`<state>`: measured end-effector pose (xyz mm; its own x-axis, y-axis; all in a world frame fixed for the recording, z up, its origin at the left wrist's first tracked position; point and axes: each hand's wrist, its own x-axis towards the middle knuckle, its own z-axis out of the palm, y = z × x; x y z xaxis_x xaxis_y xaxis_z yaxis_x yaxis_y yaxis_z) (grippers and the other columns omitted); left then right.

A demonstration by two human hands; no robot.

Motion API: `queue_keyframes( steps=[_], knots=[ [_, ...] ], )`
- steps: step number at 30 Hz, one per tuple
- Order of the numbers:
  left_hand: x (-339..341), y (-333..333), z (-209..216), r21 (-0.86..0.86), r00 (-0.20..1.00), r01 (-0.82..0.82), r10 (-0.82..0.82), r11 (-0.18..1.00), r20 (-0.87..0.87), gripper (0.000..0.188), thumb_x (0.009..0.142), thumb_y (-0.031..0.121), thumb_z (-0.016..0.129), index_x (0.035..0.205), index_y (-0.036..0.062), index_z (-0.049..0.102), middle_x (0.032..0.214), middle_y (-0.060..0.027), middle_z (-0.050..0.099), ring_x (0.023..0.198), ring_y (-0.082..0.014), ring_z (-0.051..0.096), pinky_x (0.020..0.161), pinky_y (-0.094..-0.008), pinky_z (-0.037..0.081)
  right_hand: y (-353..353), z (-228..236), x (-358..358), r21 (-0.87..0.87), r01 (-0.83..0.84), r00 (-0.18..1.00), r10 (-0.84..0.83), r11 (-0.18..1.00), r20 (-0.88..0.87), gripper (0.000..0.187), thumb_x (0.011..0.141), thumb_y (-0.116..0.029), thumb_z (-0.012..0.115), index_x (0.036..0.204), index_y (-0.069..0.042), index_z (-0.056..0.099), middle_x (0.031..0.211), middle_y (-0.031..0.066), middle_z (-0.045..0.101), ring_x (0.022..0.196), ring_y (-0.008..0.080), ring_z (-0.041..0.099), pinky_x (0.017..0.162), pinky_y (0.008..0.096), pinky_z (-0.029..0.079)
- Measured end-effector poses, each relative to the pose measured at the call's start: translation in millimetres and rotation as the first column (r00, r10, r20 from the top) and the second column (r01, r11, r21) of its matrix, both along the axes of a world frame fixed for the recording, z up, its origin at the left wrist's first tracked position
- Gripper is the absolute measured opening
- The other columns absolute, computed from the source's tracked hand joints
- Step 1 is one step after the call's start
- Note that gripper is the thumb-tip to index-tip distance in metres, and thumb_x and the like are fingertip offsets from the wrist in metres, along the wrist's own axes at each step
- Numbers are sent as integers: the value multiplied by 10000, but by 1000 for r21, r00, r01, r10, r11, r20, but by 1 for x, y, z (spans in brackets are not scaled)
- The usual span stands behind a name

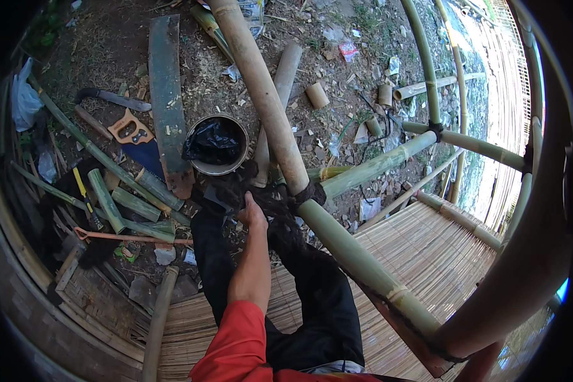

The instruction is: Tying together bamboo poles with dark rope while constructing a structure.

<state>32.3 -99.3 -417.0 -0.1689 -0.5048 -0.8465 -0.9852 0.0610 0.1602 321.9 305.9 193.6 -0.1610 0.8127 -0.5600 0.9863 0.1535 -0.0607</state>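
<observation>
Fibre, dark and tangled (277,207), lies in the head view just beyond the far edge of the slatted platform (420,248), between the person's knees and the bucket (218,170). The left hand (253,211) reaches into it, thumb side up; the fingers are buried, so I cannot tell whether they close on strands or only rest among them. The right hand is not in view.

A similar dark binding (311,194) wraps the joint where the pale pole (261,83) meets the green pole (350,248), presumably to keep the two from slipping apart. Black plastic (215,141) sits in the bucket, perhaps as a lining; standing so near the hand, the bucket is easily reached.

The handsaw (134,132) lies flat on the ground against the left edge of the long board (165,83), probably handy there without being underfoot. The hammer (80,183) rests among cut bamboo pieces (107,200).
</observation>
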Motion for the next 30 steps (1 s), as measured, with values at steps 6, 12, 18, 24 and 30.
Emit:
queue_keyframes(
  steps=[6,12,18,24,30],
  knots=[
    [-34,-69,234,366,855,-203,346,908,-385,565,864,291,793,1221,-119,640,1243,-181,671,1053,-241,682,923,-403,572,-142,-13,-183,-206,-366,910,303,907,-285,134,645,42,648,756,-18,692,718,114,686,730,269,694,740,369,508],
    [-154,-157,563,419,545,47,328,907,-771,493,995,372,578,1255,-43,637,1181,-184,677,1080,-301,669,955,-439,551,-141,8,-192,-228,-382,918,339,896,-205,190,806,-256,796,918,-102,789,815,151,733,827,352,707,764,436,538],
    [-174,-70,831,115,-241,254,178,960,-954,501,1008,342,509,1290,-56,623,1302,-233,639,1236,-412,615,1090,-523,488,-144,6,-174,-130,-426,887,385,895,-254,248,786,-327,741,896,-111,792,901,164,758,908,355,731,847,468,551],
    [-58,150,959,245,-113,781,514,575,-850,469,1033,338,449,1267,-15,650,1285,-204,670,1206,-340,652,1078,-478,495,-151,3,-157,30,-406,867,396,913,-303,229,749,-242,660,896,-123,789,919,173,764,906,360,741,956,565,478],
    [-3,298,811,87,111,968,-91,233,-990,504,982,355,692,1279,-44,607,1269,-105,666,1177,-218,597,1050,-405,417,-168,31,-148,133,-424,825,443,896,-351,205,762,-201,649,888,-96,772,879,161,759,868,328,750,927,517,459]
  ],
)
